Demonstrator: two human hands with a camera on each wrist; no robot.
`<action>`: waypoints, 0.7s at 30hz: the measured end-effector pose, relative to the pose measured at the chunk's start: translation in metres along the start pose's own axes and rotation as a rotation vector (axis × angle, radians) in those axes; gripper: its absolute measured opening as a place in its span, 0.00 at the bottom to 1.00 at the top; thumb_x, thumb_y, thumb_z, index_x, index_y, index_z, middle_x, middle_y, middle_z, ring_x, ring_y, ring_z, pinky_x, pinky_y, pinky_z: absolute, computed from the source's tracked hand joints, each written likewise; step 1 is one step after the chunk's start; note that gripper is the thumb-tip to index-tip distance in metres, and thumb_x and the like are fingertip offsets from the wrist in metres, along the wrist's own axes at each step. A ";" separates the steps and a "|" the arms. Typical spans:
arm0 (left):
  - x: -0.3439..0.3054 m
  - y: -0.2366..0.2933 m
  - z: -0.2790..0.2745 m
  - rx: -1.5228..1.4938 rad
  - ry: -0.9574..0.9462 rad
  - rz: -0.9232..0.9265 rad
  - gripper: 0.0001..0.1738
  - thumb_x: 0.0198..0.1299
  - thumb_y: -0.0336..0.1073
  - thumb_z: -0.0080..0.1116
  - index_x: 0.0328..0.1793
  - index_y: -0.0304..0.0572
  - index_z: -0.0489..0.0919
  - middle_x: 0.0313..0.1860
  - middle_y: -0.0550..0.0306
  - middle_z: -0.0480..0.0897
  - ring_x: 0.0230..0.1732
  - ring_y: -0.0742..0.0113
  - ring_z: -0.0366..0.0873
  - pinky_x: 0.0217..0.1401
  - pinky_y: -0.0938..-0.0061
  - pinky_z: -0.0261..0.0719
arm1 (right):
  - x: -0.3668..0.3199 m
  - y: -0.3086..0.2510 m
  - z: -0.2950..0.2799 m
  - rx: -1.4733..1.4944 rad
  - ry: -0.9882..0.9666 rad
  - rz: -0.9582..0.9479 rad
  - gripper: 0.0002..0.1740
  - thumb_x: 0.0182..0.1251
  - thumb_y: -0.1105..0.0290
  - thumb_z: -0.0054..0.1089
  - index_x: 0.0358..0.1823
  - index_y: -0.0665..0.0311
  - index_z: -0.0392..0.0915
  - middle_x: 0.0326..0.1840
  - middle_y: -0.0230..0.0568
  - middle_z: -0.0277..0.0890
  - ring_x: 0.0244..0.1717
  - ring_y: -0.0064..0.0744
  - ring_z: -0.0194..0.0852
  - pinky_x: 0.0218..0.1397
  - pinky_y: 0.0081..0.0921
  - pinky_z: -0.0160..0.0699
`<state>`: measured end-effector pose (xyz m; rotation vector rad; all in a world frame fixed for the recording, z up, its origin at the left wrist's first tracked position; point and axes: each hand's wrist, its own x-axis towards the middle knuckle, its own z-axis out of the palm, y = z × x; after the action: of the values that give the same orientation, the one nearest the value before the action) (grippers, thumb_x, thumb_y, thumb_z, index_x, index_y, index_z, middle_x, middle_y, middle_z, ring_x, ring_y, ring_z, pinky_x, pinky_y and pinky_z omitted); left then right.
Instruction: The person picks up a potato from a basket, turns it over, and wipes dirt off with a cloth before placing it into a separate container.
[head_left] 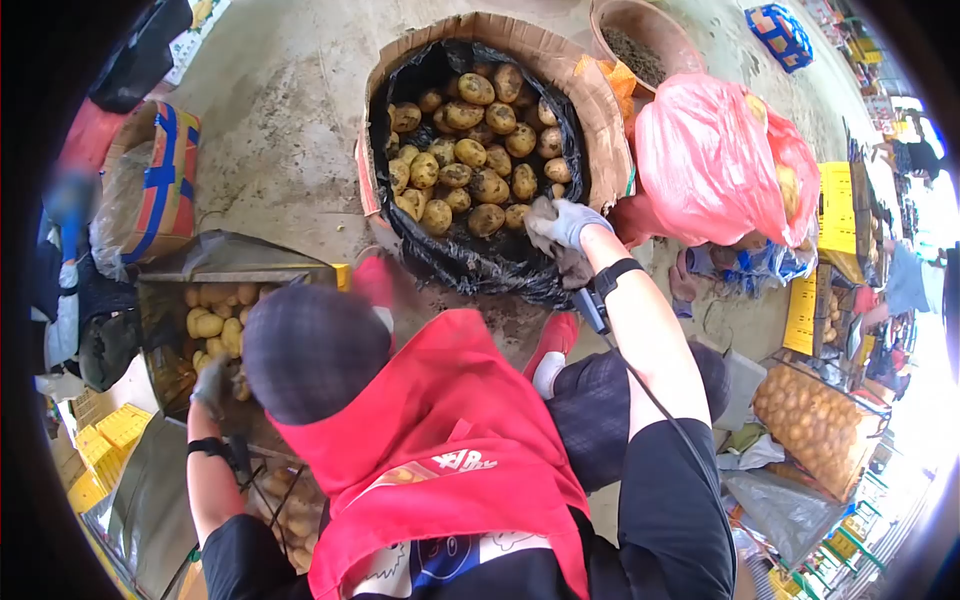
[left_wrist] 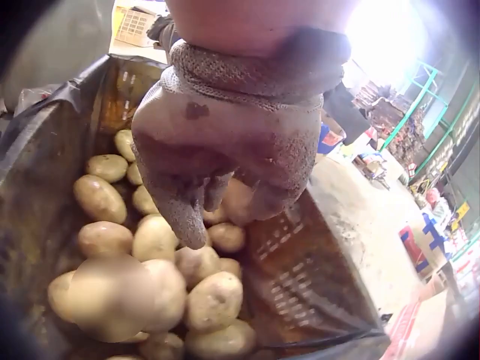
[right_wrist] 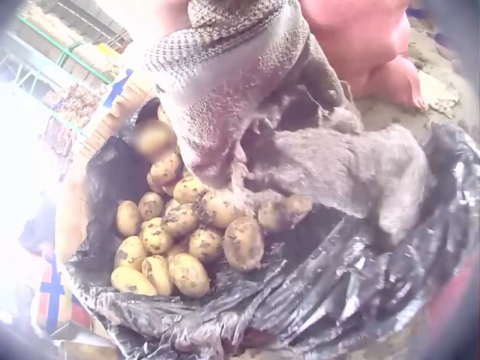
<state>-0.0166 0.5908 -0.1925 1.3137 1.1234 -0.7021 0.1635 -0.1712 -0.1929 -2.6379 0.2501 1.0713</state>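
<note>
My left hand (head_left: 210,388), in a soiled knit glove (left_wrist: 225,142), is lowered over a crate (left_wrist: 292,277) of potatoes (left_wrist: 154,238). Its thumb and fingers point down, loosely bent, and one potato (left_wrist: 238,196) shows just behind the fingertips. At the near right rim of a large round carton (head_left: 600,150), my right hand (head_left: 575,222), also gloved, grips a dirty grey cloth (right_wrist: 337,169). The cloth hangs over black plastic lining (right_wrist: 315,292). Soil-marked potatoes (head_left: 470,150) lie inside that lining; the right fingertips are partly hidden by the cloth.
A pink plastic bag (head_left: 710,150) stands right of the carton, with a brown tub (head_left: 665,45) behind it. Yellow crates (head_left: 838,215) and a net sack (head_left: 815,415) of round produce are farther right. A striped bag (head_left: 172,180) sits at left.
</note>
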 end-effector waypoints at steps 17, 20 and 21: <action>-0.095 0.233 0.185 0.180 -0.223 0.603 0.30 0.78 0.41 0.47 0.85 0.52 0.64 0.71 0.64 0.77 0.54 0.78 0.77 0.60 0.82 0.72 | 0.134 0.005 -0.005 -0.071 0.228 0.214 0.35 0.73 0.61 0.48 0.77 0.72 0.62 0.80 0.66 0.60 0.78 0.57 0.65 0.78 0.45 0.69; -0.080 0.245 0.185 0.141 -0.201 0.591 0.30 0.78 0.45 0.47 0.84 0.52 0.66 0.66 0.67 0.77 0.44 0.80 0.71 0.46 0.84 0.72 | 0.134 0.004 -0.026 0.040 0.183 0.305 0.48 0.60 0.53 0.64 0.79 0.72 0.64 0.82 0.64 0.60 0.80 0.54 0.64 0.81 0.41 0.67; -0.073 0.254 0.185 0.143 -0.292 0.546 0.29 0.77 0.49 0.49 0.81 0.56 0.70 0.59 0.71 0.77 0.41 0.80 0.70 0.43 0.84 0.69 | 0.127 0.007 -0.043 0.141 0.067 0.247 0.41 0.55 0.49 0.70 0.69 0.65 0.79 0.73 0.57 0.75 0.73 0.50 0.75 0.76 0.41 0.75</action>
<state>0.2319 0.4438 -0.0488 1.4962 0.4516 -0.5453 0.2796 -0.1983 -0.2539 -2.5652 0.6553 0.9970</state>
